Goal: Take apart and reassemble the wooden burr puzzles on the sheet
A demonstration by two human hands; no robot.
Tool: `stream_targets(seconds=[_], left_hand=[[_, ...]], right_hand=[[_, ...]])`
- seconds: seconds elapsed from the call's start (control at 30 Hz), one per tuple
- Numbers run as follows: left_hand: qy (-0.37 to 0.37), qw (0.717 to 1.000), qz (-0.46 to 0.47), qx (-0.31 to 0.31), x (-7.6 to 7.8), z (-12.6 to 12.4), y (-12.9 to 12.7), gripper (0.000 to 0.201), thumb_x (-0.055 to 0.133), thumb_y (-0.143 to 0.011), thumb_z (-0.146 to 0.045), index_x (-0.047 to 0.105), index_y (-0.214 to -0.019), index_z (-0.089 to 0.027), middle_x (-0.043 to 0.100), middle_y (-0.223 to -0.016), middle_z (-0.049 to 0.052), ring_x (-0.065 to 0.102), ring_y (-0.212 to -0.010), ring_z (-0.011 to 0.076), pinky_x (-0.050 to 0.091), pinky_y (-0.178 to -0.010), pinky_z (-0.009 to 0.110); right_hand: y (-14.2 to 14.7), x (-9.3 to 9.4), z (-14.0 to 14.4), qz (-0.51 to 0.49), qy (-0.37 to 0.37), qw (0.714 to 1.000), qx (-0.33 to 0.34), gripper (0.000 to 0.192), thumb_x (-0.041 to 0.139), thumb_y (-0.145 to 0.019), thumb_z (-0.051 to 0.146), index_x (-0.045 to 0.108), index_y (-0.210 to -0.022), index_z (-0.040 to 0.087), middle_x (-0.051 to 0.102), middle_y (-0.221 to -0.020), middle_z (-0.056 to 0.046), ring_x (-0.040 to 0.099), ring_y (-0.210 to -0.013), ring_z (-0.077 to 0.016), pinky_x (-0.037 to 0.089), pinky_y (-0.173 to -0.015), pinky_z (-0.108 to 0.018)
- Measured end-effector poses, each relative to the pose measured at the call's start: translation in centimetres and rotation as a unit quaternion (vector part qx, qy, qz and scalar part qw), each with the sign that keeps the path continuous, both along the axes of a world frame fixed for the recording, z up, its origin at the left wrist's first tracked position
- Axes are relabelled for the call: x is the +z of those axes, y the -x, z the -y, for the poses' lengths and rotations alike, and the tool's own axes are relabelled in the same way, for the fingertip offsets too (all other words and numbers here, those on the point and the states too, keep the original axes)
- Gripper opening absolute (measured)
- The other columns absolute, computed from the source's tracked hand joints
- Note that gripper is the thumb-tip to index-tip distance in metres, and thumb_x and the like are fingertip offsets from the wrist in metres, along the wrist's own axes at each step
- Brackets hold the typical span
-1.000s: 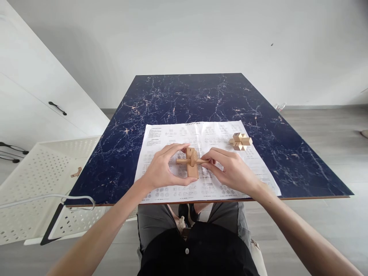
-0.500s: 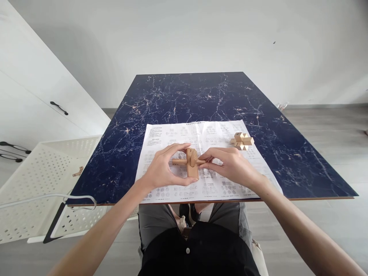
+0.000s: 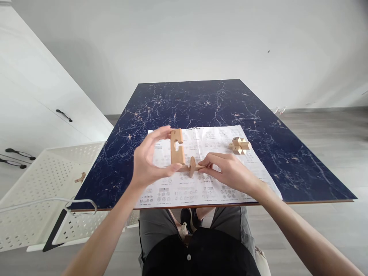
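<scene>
My left hand (image 3: 148, 159) grips a notched wooden puzzle piece (image 3: 174, 154) by its two ends, thumb below and fingers above. A cut-out shows in the middle of its right side. Just right of it and lower, my right hand (image 3: 225, 168) pinches one end of a cross-shaped wooden puzzle piece (image 3: 192, 167). That piece's left arm passes partly behind my left thumb. Both pieces are over a creased printed instruction sheet (image 3: 201, 142) with many small diagrams. An assembled wooden burr puzzle (image 3: 240, 146) rests on the sheet's right side, beyond my right hand.
The sheet lies at the near edge of a dark blue marbled table (image 3: 189, 103). Left of the table stands a white perforated basket (image 3: 54, 168) with a small wooden piece (image 3: 80, 177) in it. A white cable (image 3: 57, 199) runs across the basket toward the table corner.
The two wooden pieces, joined before, have come apart. My left hand has moved left and up with the notched piece. My right hand still pinches the cross-shaped one in about the same place.
</scene>
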State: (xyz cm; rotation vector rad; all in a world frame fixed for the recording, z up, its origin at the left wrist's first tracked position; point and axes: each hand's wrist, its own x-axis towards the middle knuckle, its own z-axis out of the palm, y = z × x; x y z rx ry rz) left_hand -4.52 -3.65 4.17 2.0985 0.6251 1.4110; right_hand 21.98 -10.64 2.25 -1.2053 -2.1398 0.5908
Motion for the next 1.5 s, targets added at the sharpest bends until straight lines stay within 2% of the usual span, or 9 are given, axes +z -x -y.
stream_targets(seconds=[0.1,0.2,0.4,0.67,0.83,1.03,1.2,1.33,1.5], left_hand=[[0.000,0.992,-0.092,0.087,0.4,-1.6,1.8,0.084,0.094,-0.074,-0.048,0.061,-0.146,-0.022,0.072,-0.140,0.013,0.071,-0.126,0.0330,0.057,-0.110,0.050],[0.007,0.961,-0.199,0.192,-0.4,-3.0,3.7,0.082,0.093,-0.072,-0.055,0.063,-0.142,-0.021,0.075,-0.134,0.012,0.073,-0.122,0.0348,0.053,-0.113,0.054],[0.037,0.900,-0.367,0.231,-2.2,-4.7,5.4,0.098,0.084,-0.075,-0.072,0.051,-0.153,-0.024,0.068,-0.145,0.014,0.057,-0.140,0.0421,0.041,-0.119,0.062],[0.050,0.881,-0.427,0.196,-2.6,-5.1,6.0,0.097,0.076,-0.083,-0.073,0.045,-0.157,-0.019,0.060,-0.148,0.019,0.049,-0.145,0.0434,0.041,-0.121,0.061],[-0.010,0.908,-0.395,0.137,-2.1,-5.0,6.3,0.103,0.081,-0.084,-0.068,0.031,-0.165,-0.027,0.044,-0.164,0.017,0.039,-0.154,0.0408,0.036,-0.126,0.061],[-0.046,0.929,-0.364,0.050,-0.5,-4.4,3.1,0.120,0.087,-0.080,-0.064,0.013,-0.171,-0.039,0.034,-0.174,0.011,0.035,-0.158,0.0398,0.035,-0.128,0.060],[-0.026,0.921,-0.390,-0.003,0.4,-4.8,0.7,0.108,0.087,-0.081,-0.061,0.027,-0.168,-0.039,0.044,-0.168,0.010,0.043,-0.153,0.0399,0.039,-0.125,0.059],[-0.044,0.923,-0.383,-0.003,0.2,-5.7,0.7,0.090,0.087,-0.082,-0.055,0.046,-0.159,-0.034,0.056,-0.158,0.010,0.050,-0.146,0.0381,0.041,-0.123,0.058],[-0.056,0.926,-0.373,-0.009,-0.2,-6.4,1.3,0.088,0.090,-0.077,-0.054,0.053,-0.154,-0.032,0.061,-0.151,0.011,0.054,-0.141,0.0374,0.046,-0.118,0.057]], right_hand=[[-0.3,-0.2,-0.3,-0.027,0.026,0.999,-0.027,0.010,0.069,-0.103,0.030,0.068,-0.096,0.023,0.079,-0.093,-0.003,0.074,-0.079,-0.0206,0.052,-0.065,-0.032],[-0.5,-0.3,-1.1,-0.076,0.059,0.994,-0.058,0.014,0.070,-0.101,0.035,0.069,-0.092,0.024,0.081,-0.091,-0.004,0.076,-0.080,-0.0220,0.055,-0.067,-0.034],[-0.2,-0.5,-5.0,-0.158,0.112,0.977,-0.085,0.026,0.078,-0.092,0.047,0.065,-0.090,0.024,0.079,-0.084,-0.005,0.076,-0.076,-0.0242,0.056,-0.067,-0.038],[1.8,-2.3,-10.0,-0.221,0.142,0.965,-0.014,0.036,0.079,-0.088,0.056,0.062,-0.089,0.024,0.078,-0.088,-0.006,0.074,-0.077,-0.0222,0.058,-0.069,-0.038],[2.3,-3.0,-10.4,-0.251,0.168,0.953,0.000,0.036,0.078,-0.089,0.057,0.063,-0.089,0.024,0.078,-0.086,-0.006,0.072,-0.076,-0.0214,0.057,-0.069,-0.038],[2.3,-3.3,-10.2,-0.267,0.197,0.943,0.022,0.040,0.080,-0.087,0.061,0.064,-0.090,0.024,0.077,-0.085,-0.005,0.071,-0.072,-0.0200,0.059,-0.069,-0.037],[2.0,-3.2,-10.2,-0.275,0.210,0.937,0.044,0.040,0.080,-0.087,0.060,0.064,-0.093,0.024,0.077,-0.086,-0.005,0.071,-0.074,-0.0200,0.059,-0.073,-0.038],[2.0,-3.2,-10.2,-0.275,0.213,0.936,0.053,0.043,0.078,-0.088,0.063,0.064,-0.095,0.023,0.075,-0.087,-0.004,0.070,-0.076,-0.0195,0.058,-0.074,-0.037],[2.1,-2.7,-10.1,-0.260,0.223,0.938,0.056,0.048,0.077,-0.087,0.069,0.063,-0.094,0.023,0.071,-0.080,-0.001,0.065,-0.071,-0.0186,0.056,-0.070,-0.036]])
